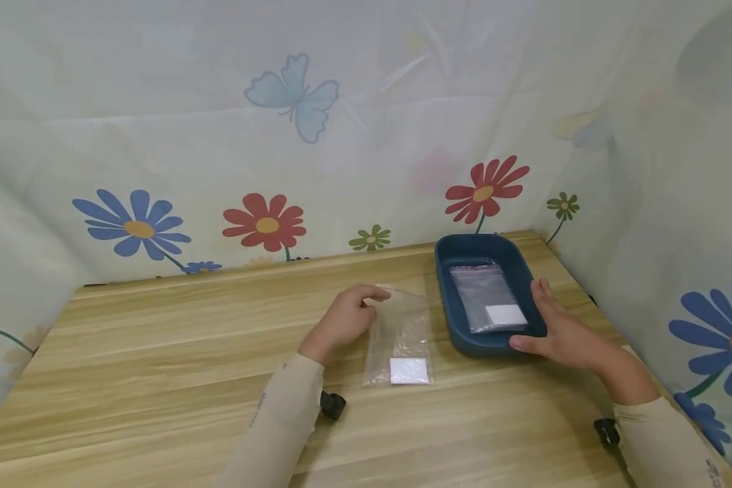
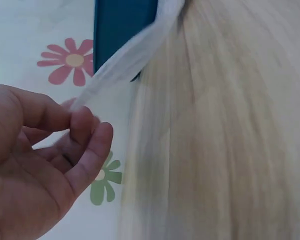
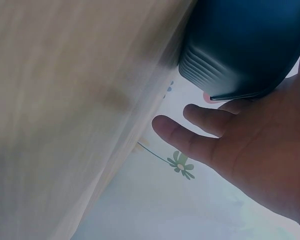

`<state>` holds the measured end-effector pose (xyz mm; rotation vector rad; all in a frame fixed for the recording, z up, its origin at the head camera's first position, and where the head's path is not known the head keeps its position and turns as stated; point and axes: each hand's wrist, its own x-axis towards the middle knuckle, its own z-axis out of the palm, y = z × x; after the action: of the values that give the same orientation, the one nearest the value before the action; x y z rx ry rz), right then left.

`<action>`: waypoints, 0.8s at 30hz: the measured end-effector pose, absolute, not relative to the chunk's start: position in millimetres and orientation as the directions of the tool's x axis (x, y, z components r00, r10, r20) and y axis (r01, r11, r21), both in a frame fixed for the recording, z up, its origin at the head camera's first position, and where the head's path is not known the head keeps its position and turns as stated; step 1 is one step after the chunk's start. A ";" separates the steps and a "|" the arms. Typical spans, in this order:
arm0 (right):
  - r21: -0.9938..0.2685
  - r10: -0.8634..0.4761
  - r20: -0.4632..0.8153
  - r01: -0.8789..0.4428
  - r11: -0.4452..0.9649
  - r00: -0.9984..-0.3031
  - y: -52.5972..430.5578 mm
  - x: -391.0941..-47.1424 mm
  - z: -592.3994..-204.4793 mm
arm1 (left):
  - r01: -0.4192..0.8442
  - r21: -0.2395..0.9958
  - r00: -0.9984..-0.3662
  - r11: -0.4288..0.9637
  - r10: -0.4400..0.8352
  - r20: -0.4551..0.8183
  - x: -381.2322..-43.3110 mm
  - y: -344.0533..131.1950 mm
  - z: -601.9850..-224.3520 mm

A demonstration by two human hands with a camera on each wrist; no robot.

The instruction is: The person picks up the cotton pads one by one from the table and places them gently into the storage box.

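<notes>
My left hand (image 1: 343,317) pinches the upper edge of a clear plastic bag (image 1: 400,329) between thumb and forefinger. This bag, with a white rectangle (image 1: 409,371) at its lower end, is over the table in the head view; the left wrist view shows the bag (image 2: 132,52) stretching up from my fingertips. Just right of it stands a dark blue tray (image 1: 444,298). Inside the tray lies another clear bag (image 1: 482,291), also with a white rectangle (image 1: 506,315). My right hand (image 1: 564,332) rests against the tray's near right corner, fingers straight and spread, thumb at the near rim.
The wood-grain table (image 1: 177,366) ends at a pale backdrop (image 1: 372,135) printed with flowers and a butterfly. To the right, the table edge and the side backdrop (image 1: 665,217) are close to the tray. Black wrist-camera mounts (image 1: 333,405) stick out from both sleeves.
</notes>
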<state>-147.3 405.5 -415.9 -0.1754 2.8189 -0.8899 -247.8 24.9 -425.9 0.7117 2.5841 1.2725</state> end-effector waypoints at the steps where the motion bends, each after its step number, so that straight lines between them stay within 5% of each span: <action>1: -0.582 -0.170 -0.132 -0.063 0.811 -0.977 405.7 -147.6 -415.9 | 0.325 0.792 -0.875 0.517 0.482 0.045 -247.5 24.7 -425.2; 17: -0.584 -0.171 -0.137 -0.060 0.810 -0.976 407.0 -148.6 -416.3 | 0.396 0.810 -0.857 0.432 0.490 0.158 -250.6 24.2 -427.8; 24: -0.571 -0.167 -0.144 -0.056 0.819 -0.975 407.5 -149.5 -416.2 | 0.343 0.848 -0.862 0.404 0.494 0.114 -249.3 22.2 -426.1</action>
<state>-149.5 407.5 -416.2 -0.1739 2.8153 -0.8743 -249.3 22.2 -426.1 0.7511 2.4985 1.4525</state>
